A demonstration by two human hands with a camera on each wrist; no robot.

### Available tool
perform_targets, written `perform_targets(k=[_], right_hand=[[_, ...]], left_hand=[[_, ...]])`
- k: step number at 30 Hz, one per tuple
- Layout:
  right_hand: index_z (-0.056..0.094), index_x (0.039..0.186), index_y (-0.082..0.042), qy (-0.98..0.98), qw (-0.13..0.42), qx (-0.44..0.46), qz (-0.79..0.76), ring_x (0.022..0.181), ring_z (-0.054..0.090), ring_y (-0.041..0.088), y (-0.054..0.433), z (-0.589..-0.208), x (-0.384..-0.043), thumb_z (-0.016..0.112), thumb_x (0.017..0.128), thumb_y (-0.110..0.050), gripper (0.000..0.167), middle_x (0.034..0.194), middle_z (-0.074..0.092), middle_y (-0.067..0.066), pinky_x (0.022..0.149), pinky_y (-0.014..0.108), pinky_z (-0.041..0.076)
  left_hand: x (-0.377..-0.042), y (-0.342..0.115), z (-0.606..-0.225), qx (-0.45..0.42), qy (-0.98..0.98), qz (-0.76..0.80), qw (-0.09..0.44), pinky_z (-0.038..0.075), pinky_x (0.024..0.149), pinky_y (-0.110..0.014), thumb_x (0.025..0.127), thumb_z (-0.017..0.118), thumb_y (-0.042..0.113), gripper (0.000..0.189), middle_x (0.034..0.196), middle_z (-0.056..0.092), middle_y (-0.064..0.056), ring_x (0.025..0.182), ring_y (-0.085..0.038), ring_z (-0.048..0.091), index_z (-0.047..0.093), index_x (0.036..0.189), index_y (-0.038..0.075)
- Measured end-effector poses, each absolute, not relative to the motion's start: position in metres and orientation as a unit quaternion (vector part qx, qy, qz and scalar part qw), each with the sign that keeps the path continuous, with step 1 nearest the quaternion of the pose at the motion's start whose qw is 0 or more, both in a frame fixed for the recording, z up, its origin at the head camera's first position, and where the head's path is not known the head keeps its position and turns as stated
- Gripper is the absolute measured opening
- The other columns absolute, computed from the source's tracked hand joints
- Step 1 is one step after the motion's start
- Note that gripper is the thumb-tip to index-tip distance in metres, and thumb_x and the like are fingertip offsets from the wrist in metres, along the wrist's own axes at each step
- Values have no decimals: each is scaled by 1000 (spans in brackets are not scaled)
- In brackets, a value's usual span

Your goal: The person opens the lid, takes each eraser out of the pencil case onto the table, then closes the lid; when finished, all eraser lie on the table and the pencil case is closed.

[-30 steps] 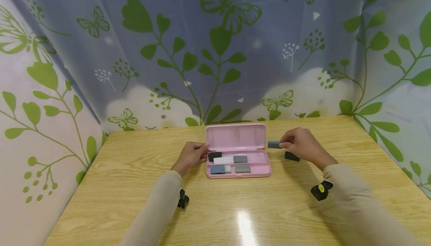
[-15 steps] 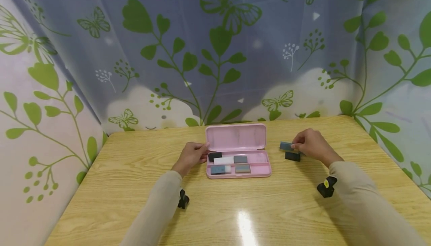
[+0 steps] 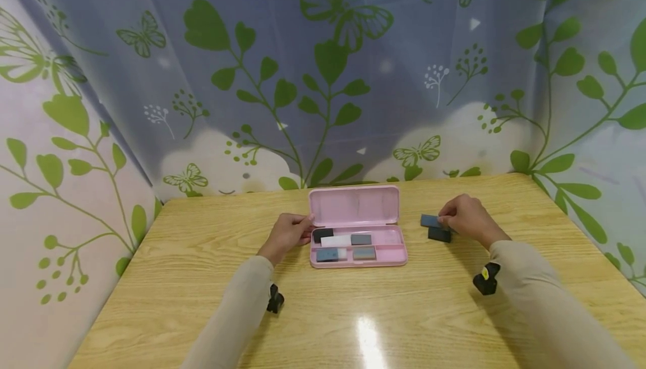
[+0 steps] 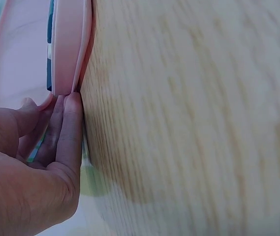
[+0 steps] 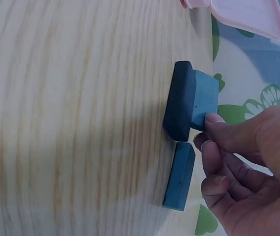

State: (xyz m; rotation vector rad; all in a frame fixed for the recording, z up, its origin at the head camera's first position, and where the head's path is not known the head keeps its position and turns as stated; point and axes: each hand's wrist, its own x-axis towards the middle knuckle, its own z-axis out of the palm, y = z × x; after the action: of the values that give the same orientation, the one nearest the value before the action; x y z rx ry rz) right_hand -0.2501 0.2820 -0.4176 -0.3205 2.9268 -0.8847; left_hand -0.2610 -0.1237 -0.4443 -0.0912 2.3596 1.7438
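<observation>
Left hand (image 3: 285,234) has thumb and fingers nearly together, gripping the left end of a pink case (image 3: 391,256), which lies open on the table (image 3: 303,318) with small blocks (image 3: 335,241) inside. To its right, a blue block (image 3: 430,221), just behind a black block (image 3: 439,235), is pinched between thumb and fingertips of the right hand (image 3: 466,217).

I have before me a pale yellow, wood-grained table (image 3: 323,307) across the lower frame. An open pink rectangular case (image 3: 353,207) lies near the centre, a black rectangular block (image 3: 439,235) right of it. Below that block in my right-wrist view lies a blue oblong block (image 5: 179,175).
</observation>
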Motion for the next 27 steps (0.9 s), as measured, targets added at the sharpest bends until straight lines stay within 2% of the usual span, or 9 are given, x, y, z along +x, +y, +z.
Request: perform_targets(k=[11, 21, 27], right_hand=[[74, 105, 10, 952, 11, -90, -292, 89, 68, 37, 277, -419, -251, 71, 93, -8, 22, 98, 73, 21, 76, 49, 58], [75, 101, 7, 940, 8, -131, -315, 81, 69, 27, 250, -407, -242, 73, 93, -7, 17, 92, 74, 15, 70, 44, 59], [75, 103, 8, 936, 18, -153, -317, 82, 68, 24, 227, -406, -240, 73, 93, -6, 17, 91, 74, 12, 71, 42, 58]], left_hand=[[-262, -123, -446, -34, 797, 594, 103, 60, 71, -24, 104, 60, 23, 33, 96, 72, -13, 73, -10, 63, 72, 120, -5], [-262, -124, -444, -35, 799, 591, 105, 61, 72, -25, 105, 60, 23, 34, 98, 72, -13, 75, -12, 64, 72, 120, -4], [-262, -124, -444, -36, 799, 591, 108, 60, 71, -24, 105, 60, 24, 34, 98, 72, -13, 75, -11, 64, 72, 120, -4]])
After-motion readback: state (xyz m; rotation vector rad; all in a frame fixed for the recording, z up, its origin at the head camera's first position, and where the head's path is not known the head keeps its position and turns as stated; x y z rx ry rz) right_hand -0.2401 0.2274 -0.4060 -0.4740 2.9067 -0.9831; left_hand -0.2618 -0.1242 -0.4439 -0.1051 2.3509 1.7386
